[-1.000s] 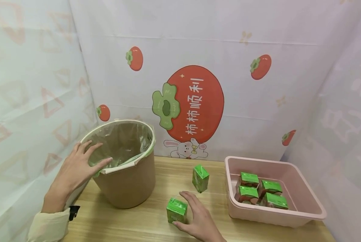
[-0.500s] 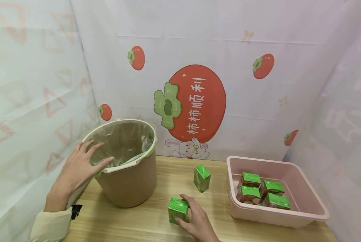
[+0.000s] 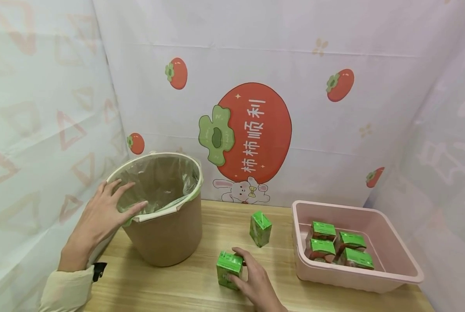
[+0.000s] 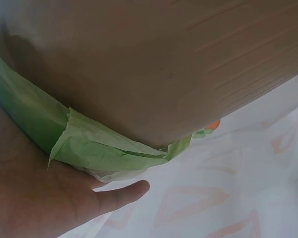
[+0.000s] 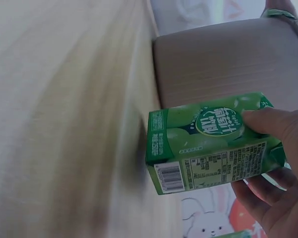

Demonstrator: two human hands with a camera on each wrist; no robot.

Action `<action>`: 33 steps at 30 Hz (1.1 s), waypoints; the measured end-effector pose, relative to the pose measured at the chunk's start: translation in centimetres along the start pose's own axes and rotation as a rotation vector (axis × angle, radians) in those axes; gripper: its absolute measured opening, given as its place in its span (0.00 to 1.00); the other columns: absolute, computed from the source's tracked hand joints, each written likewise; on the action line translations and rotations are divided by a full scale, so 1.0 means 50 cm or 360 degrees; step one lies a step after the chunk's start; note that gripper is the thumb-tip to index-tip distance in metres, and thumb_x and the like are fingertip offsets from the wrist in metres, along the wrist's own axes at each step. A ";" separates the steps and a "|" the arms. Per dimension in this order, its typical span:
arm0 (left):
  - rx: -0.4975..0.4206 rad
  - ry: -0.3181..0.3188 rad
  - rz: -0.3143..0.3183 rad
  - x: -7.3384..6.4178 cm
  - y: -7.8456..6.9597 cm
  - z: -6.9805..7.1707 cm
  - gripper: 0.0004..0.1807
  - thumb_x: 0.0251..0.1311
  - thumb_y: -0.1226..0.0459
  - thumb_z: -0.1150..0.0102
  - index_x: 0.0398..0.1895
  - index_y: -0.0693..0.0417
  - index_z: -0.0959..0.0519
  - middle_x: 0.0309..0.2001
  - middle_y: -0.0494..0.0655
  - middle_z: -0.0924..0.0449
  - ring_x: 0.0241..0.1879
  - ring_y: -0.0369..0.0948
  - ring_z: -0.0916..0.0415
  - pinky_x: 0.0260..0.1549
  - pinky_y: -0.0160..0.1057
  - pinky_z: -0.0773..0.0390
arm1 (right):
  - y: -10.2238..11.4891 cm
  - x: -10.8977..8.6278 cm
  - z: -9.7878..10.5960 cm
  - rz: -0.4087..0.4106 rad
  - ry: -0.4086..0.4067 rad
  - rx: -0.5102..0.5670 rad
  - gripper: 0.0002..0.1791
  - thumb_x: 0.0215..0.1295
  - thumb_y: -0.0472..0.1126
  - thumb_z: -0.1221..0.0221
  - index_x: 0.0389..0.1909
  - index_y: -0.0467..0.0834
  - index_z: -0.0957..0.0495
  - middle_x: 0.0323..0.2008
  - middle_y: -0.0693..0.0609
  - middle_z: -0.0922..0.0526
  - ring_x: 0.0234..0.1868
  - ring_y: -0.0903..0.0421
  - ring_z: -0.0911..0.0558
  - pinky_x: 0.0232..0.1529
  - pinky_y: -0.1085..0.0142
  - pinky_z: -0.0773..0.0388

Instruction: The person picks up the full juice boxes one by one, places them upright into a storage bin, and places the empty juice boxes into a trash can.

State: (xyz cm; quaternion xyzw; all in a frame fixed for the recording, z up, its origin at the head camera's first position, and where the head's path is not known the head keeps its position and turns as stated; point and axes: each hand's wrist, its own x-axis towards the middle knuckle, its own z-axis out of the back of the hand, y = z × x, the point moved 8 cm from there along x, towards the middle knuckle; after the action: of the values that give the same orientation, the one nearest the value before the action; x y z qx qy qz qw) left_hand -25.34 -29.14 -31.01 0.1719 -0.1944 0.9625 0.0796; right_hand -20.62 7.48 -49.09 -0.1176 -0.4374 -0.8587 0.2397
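In the head view my right hand [image 3: 253,279] pinches a small green juice carton [image 3: 229,269], thumb on its front and fingers behind. The right wrist view shows this juice carton [image 5: 208,141] with a printed label and barcode, its base close to the table; I cannot tell whether it touches. My left hand [image 3: 101,212] rests at the near-left rim of a brown bin [image 3: 166,242], its fingers spread and loosely straight over the opening. Seen from the left wrist, the hand lies against the green edge of the bin liner [image 4: 99,148], one finger extended.
A second green carton [image 3: 260,229] stands on the wooden table [image 3: 185,286] behind the right hand. To the right, a pink tub [image 3: 357,281] holds several green-topped cartons [image 3: 322,249]. Printed cloth [image 3: 318,130] walls the back and sides.
My right hand has closed its thumb and fingers onto the near carton, which has shifted up very slightly in view. The left hand stays at the bin's rim.
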 end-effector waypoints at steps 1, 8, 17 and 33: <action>-0.0002 -0.0002 -0.0001 -0.001 0.000 0.000 0.42 0.69 0.39 0.39 0.76 0.57 0.30 0.76 0.73 0.42 0.77 0.76 0.56 0.54 0.84 0.42 | 0.004 0.003 0.004 0.0012 -0.0009 -0.0003 0.41 0.57 0.32 0.22 0.70 0.42 0.28 0.60 0.45 0.16 0.55 0.52 0.15 0.54 0.53 0.16; -0.0011 -0.0017 -0.0014 -0.001 -0.002 -0.001 0.42 0.69 0.39 0.38 0.76 0.57 0.30 0.76 0.73 0.42 0.77 0.77 0.56 0.53 0.84 0.41 | 0.042 0.037 0.052 0.0116 -0.0101 0.0076 0.40 0.54 0.29 0.22 0.68 0.40 0.26 0.57 0.47 0.16 0.50 0.56 0.15 0.50 0.59 0.15; -0.0021 -0.0006 -0.0002 -0.002 0.001 0.000 0.42 0.69 0.39 0.38 0.76 0.57 0.31 0.76 0.73 0.42 0.77 0.77 0.58 0.53 0.84 0.42 | 0.126 0.108 0.119 0.0224 -0.0117 0.0221 0.39 0.54 0.27 0.22 0.68 0.41 0.25 0.53 0.48 0.16 0.46 0.53 0.15 0.47 0.59 0.14; -0.0029 -0.0006 0.0000 0.000 0.002 -0.001 0.42 0.69 0.39 0.38 0.76 0.58 0.31 0.76 0.74 0.43 0.77 0.77 0.59 0.53 0.85 0.43 | 0.302 0.254 0.190 0.0496 -0.0023 0.0379 0.37 0.60 0.31 0.24 0.70 0.42 0.27 0.55 0.46 0.16 0.52 0.52 0.15 0.53 0.59 0.16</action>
State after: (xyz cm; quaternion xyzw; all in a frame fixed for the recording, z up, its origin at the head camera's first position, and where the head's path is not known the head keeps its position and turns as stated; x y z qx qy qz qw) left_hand -25.36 -29.21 -31.08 0.1731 -0.2033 0.9603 0.0809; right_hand -23.80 3.63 -27.76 -0.1609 -0.5141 -0.7525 0.3788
